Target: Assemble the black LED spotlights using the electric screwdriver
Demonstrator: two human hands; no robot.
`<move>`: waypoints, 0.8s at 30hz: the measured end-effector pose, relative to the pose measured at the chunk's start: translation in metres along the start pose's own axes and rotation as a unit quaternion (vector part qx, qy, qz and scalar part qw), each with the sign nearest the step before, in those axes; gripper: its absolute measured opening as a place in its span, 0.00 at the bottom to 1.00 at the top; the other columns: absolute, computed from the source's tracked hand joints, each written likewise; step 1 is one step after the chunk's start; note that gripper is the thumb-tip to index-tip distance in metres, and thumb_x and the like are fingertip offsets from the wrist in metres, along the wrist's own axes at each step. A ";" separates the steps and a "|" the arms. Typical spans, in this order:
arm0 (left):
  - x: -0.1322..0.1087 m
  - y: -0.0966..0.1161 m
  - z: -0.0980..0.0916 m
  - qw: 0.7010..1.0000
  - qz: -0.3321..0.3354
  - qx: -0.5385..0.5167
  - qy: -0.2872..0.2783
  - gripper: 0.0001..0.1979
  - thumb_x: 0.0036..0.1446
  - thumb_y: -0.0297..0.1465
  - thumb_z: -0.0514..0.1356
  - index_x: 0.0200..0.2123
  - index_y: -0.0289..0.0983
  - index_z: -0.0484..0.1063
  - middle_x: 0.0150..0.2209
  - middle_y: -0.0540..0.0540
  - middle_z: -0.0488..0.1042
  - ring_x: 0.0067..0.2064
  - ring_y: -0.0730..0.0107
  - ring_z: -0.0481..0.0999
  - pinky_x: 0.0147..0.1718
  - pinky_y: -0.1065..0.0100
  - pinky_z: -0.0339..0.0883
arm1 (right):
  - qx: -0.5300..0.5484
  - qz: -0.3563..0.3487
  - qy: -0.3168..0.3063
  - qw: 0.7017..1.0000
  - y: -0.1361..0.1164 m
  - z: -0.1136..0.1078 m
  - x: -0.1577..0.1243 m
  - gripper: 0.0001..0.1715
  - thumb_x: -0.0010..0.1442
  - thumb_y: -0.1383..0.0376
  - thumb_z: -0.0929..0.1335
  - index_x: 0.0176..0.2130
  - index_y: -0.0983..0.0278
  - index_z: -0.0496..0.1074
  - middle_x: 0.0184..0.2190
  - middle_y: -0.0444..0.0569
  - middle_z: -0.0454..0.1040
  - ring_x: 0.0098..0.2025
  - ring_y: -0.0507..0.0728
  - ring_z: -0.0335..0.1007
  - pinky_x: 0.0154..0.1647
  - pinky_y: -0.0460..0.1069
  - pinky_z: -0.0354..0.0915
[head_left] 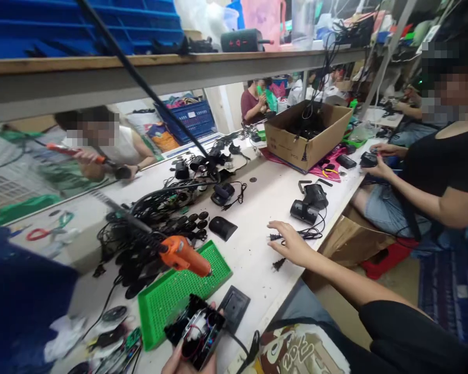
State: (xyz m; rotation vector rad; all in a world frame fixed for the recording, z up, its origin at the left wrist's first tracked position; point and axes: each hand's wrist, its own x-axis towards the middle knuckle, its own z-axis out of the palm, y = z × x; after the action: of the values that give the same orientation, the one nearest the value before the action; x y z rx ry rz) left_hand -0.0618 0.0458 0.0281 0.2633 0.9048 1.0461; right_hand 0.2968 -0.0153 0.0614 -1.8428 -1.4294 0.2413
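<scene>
My left hand (177, 362) sits at the bottom edge of the view, holding an opened black device housing (198, 332) with coloured wires and a silver part inside. Just above it lies a green perforated mat (179, 298), with an orange hot glue gun (185, 257) resting at its top edge. My right hand (290, 243) lies on the white workbench (257, 249) with fingers apart, holding nothing. Its nearest things are a black two-pin plug (278, 265) and another plug on a thin cord (275, 237).
Black cables and parts crowd the bench, beside a cardboard box (308, 136) of black items. A person in black (444, 171) handles a black device at the right, another (113, 145) holds a red-handled soldering iron across the bench, and a shelf (140, 67) runs overhead.
</scene>
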 end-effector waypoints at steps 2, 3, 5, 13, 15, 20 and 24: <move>-0.003 -0.004 0.003 1.000 0.006 -0.018 -0.011 0.31 0.61 0.40 0.63 0.67 0.43 0.70 0.62 0.42 0.78 0.68 0.42 0.71 0.69 0.38 0.61 | 0.000 -0.002 0.010 1.000 0.005 -0.008 -0.015 0.24 0.68 0.57 0.68 0.61 0.60 0.69 0.63 0.59 0.73 0.66 0.68 0.69 0.68 0.67 0.66; -0.003 -0.004 0.003 1.000 0.006 -0.025 -0.007 0.29 0.61 0.38 0.63 0.66 0.43 0.71 0.61 0.42 0.79 0.67 0.42 0.72 0.69 0.38 0.61 | -0.001 -0.001 0.017 1.000 0.008 -0.012 -0.022 0.23 0.68 0.57 0.68 0.60 0.60 0.70 0.62 0.59 0.74 0.65 0.68 0.70 0.67 0.68 0.66; -0.004 -0.005 0.001 0.999 0.006 -0.033 0.002 0.29 0.60 0.34 0.62 0.65 0.44 0.72 0.59 0.42 0.80 0.64 0.43 0.75 0.69 0.37 0.60 | -0.003 0.005 0.035 0.999 0.016 -0.024 -0.036 0.22 0.68 0.56 0.68 0.59 0.60 0.71 0.60 0.59 0.76 0.64 0.69 0.71 0.67 0.69 0.67; -0.007 -0.009 0.004 0.997 0.011 -0.001 -0.073 0.35 0.61 0.21 0.61 0.68 0.52 0.67 0.60 0.46 0.79 0.60 0.51 0.80 0.69 0.41 0.60 | -0.105 0.100 0.142 0.979 0.054 -0.088 -0.119 0.22 0.67 0.51 0.67 0.54 0.60 0.74 0.55 0.56 0.80 0.58 0.68 0.77 0.63 0.66 0.71; -0.008 -0.011 0.009 0.998 0.016 0.009 -0.057 0.35 0.60 0.20 0.62 0.67 0.51 0.69 0.58 0.46 0.81 0.58 0.53 0.82 0.69 0.42 0.61 | -0.123 0.117 0.150 0.974 0.055 -0.096 -0.132 0.23 0.67 0.50 0.67 0.54 0.60 0.74 0.54 0.56 0.80 0.58 0.68 0.77 0.62 0.66 0.72; -0.011 -0.011 0.013 0.998 0.024 0.024 -0.049 0.34 0.57 0.19 0.64 0.64 0.50 0.71 0.56 0.46 0.82 0.57 0.55 0.82 0.67 0.46 0.65 | -0.122 0.092 0.128 0.980 0.046 -0.088 -0.128 0.22 0.68 0.50 0.66 0.53 0.60 0.74 0.55 0.56 0.80 0.58 0.67 0.77 0.62 0.63 0.72; -0.012 -0.006 0.011 0.999 0.038 0.019 -0.032 0.33 0.59 0.18 0.62 0.64 0.50 0.72 0.55 0.46 0.83 0.57 0.57 0.82 0.66 0.51 0.68 | -0.119 0.079 0.096 0.985 0.047 -0.079 -0.115 0.19 0.68 0.52 0.66 0.52 0.58 0.75 0.55 0.54 0.80 0.59 0.67 0.77 0.63 0.64 0.72</move>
State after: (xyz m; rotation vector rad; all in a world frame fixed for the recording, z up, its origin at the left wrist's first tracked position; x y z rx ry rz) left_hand -0.0524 0.0350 0.0373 0.3644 0.8627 1.0854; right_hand 0.3363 -0.1567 0.0498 -2.1135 -1.2223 -0.0318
